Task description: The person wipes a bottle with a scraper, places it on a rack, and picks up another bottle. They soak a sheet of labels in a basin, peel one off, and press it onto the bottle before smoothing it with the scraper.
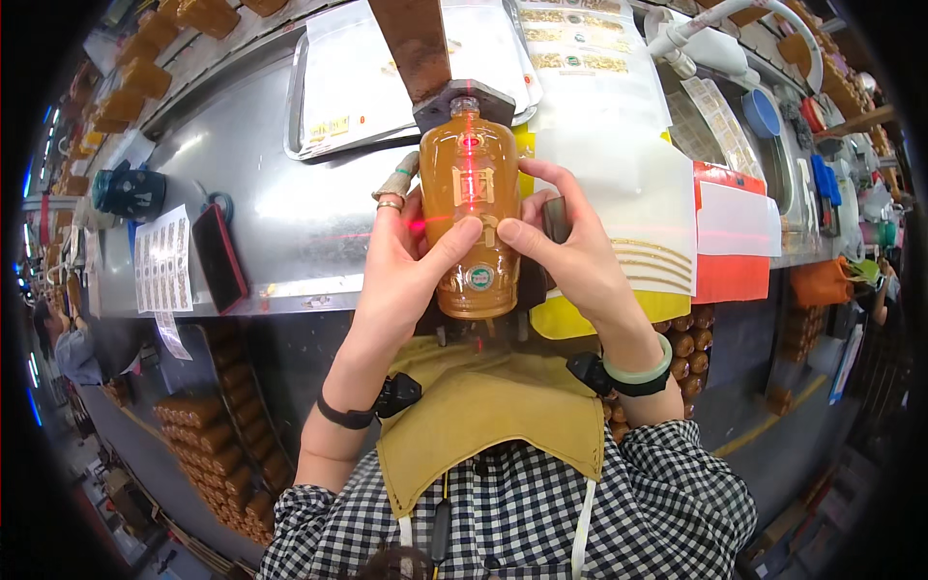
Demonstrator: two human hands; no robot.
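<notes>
A glossy brown bottle (472,198) lies in front of me, neck pointing away, its neck end at a notched metal bracket (498,106). It bears gold characters and a round green emblem on its front. Red laser lines cross it lengthwise and sideways. My left hand (406,256) grips its left side, with a covered fingertip and a ring. On the other side my right hand (575,237) holds it too. Both thumbs press on the lower gold character (489,228); several fingers are hidden behind the bottle.
A brown upright bar (411,48) rises beyond the bottle. White trays (338,77) and decal sheets (580,63) lie behind. At left are a red-edged phone (220,259), a decal sheet (162,261) and a dark jar (129,190). Brown bottles (208,454) are stacked below the table.
</notes>
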